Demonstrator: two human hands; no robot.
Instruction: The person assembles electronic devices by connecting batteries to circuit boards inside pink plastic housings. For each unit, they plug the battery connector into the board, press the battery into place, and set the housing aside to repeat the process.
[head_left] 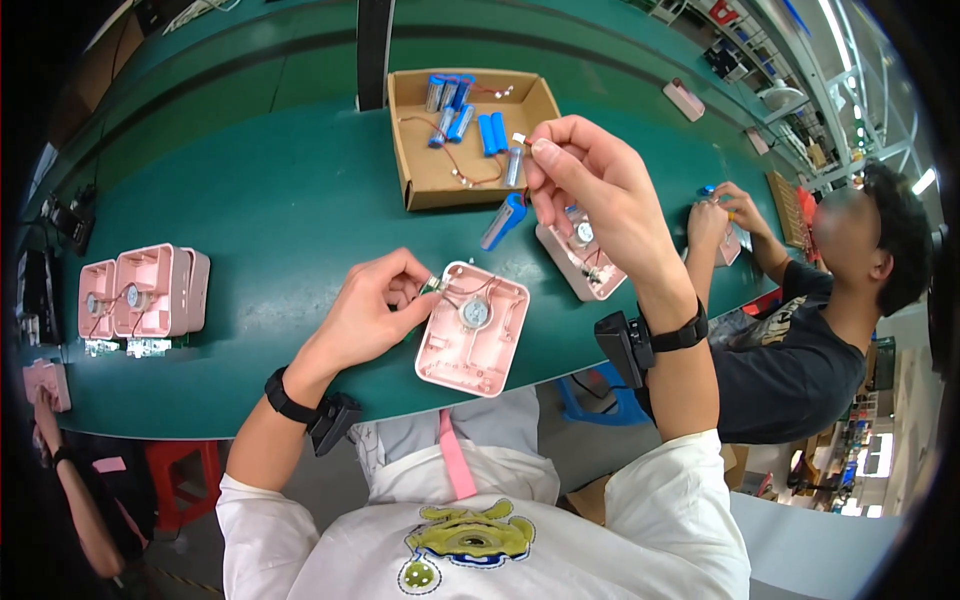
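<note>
Bench edge: we saw the pink shell half lying at the near edge of the green bench, one corner hanging over it
Open room: the widest bare stretch of bench lay between the cardboard box and the stacked pink housings at our far left
Surface and room: a long green workbench in a workshop, with shelving far right and a co-worker seated on our right, hands at another pink part
Left hand: our left hand was closed in a pinch on the small green board at the shell's upper left corner
Right hand: our right hand was raised, fingers pinched on a thin wire
Blue battery cell: it hung tilted below the right hand, above the bench, between box and shell
Box contents: more blue cells with red wires
Behind the hand: another pink housing, partly hidden
</note>
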